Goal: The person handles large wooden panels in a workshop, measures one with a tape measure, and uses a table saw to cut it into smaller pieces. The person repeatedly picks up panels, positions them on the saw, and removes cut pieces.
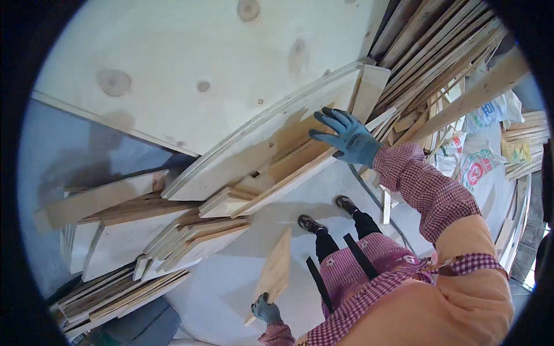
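Item: one flat plywood board, pale, narrow. It is slanting above the floor, in front of your shoes and to their left.

Left grip, gloved: you are grasping the board by its near end, fingers closing over the edge; the far end is extending without a second hand.

Right grip, gloved: empty, released, fingers splaying. It is hovering at the leaning plywood panel and the narrow boards in front; whether a fingertip is touching, you cannot tell from here.

Surroundings: a large knotty plywood sheet is standing behind the panel; short board stacks are leaning to the left; long wooden strips are crowding to the right, with printed woven sacks beyond.

Risks, as judged: holding by one end only, you are leaving the board liable to twist or drop toward your shoes. Its far end may be catching the short stacks if you are swinging it left. Pressing unevenly on the narrow boards could be setting them sliding, since they are apparently leaning unfastened.
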`<state>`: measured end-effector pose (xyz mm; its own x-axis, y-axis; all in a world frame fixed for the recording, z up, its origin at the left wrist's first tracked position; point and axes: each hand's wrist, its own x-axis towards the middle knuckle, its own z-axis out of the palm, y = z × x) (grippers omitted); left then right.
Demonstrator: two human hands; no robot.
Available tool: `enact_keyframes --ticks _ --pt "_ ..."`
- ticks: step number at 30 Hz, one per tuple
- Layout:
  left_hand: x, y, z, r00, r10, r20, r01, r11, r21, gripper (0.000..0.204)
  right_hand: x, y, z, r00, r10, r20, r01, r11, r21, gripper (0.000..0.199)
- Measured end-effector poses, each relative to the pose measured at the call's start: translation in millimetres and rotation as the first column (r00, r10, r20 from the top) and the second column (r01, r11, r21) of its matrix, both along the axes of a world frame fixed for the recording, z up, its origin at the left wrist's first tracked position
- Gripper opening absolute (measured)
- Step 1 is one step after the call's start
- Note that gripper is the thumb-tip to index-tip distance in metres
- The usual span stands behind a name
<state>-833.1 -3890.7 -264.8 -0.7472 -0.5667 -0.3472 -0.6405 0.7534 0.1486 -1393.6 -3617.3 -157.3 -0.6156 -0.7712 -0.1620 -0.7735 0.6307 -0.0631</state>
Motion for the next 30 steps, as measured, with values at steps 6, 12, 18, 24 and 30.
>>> enact_keyframes --ticks 6,12,18,24,30 --pt "-8 -1 7 0.99 0.043 0.136 -0.045 0.999 0.01 0.031 -33 -22 -20 0.996 -0.011 -0.087 -0.002 0.988 -0.156 0.104" --pt "-17 -14 6 0.976 0.07 0.207 -0.077 0.997 0.022 0.033 -28 -25 -22 0.994 -0.038 -0.103 0.012 0.971 -0.239 0.113" --pt "-27 -29 1 0.99 0.129 0.053 -0.127 0.991 -0.031 0.033 -26 -19 -63 0.956 -0.097 -0.278 0.028 0.97 -0.241 0.103" --pt "-58 -57 -6 0.993 0.107 -0.058 -0.112 0.99 -0.087 0.033 -17 -28 -76 0.932 -0.144 -0.333 0.063 0.968 -0.242 0.098" --pt "-69 -79 -5 1.0 0.003 0.028 -0.005 0.999 0.054 0.027 -15 -29 -58 0.961 -0.131 -0.244 0.114 0.99 -0.081 0.101"
